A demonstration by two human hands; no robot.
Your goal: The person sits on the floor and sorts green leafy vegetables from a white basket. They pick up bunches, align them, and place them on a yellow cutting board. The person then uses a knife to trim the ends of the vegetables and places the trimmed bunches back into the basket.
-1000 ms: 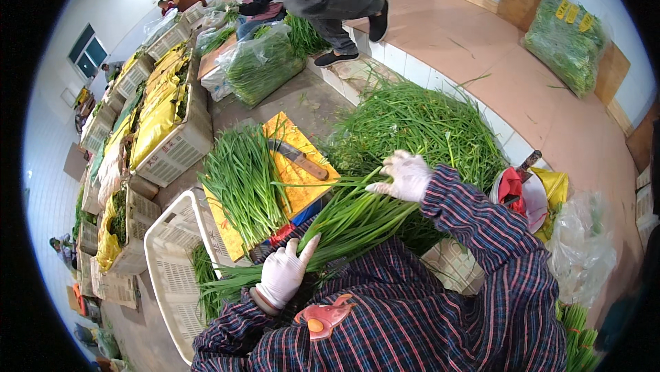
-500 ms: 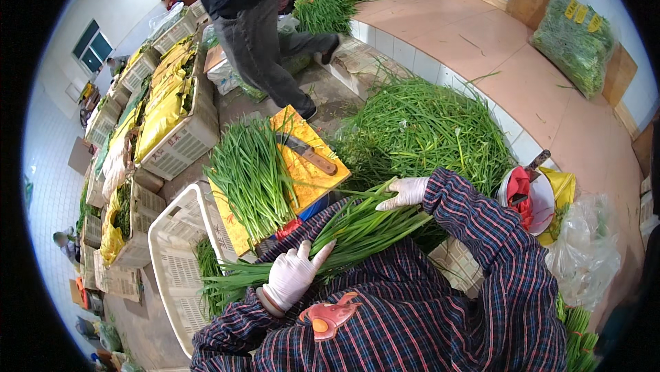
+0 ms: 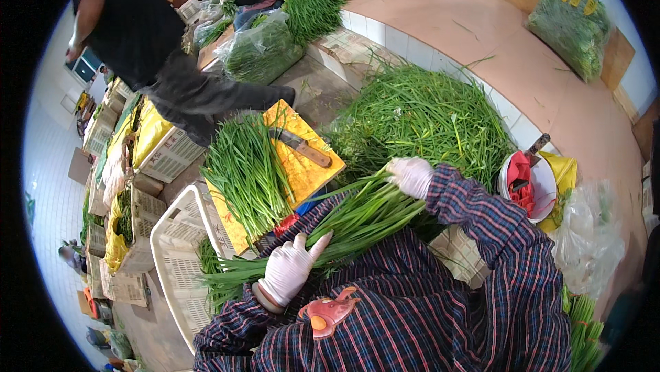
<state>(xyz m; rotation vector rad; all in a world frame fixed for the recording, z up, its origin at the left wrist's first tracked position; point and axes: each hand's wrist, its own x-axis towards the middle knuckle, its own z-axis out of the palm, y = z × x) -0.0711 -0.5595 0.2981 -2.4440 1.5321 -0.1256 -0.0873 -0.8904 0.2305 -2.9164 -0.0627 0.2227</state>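
Note:
A bunch of long green garlic chives lies slantwise across my lap. My left hand, in a thin white glove, is closed round its lower left part, thumb pointing along the leaves. At the upper right end, my gloved right hand pinches some of the stalks, its fingertips partly hidden among them. In front of me a yellow cutting board carries a second pile of chives, cut ends toward me. A knife with a wooden handle rests on the board, right of that pile.
A big heap of loose chives lies beyond my right hand. A white crate stands left of the board. At right are a white bucket with red cloth and a clear plastic bag. A person walks at far left.
The walking person has moved left, uncovering a seated person and a bagged bundle behind. My right hand has shifted slightly up at the bunch's end; my left hand has barely moved.

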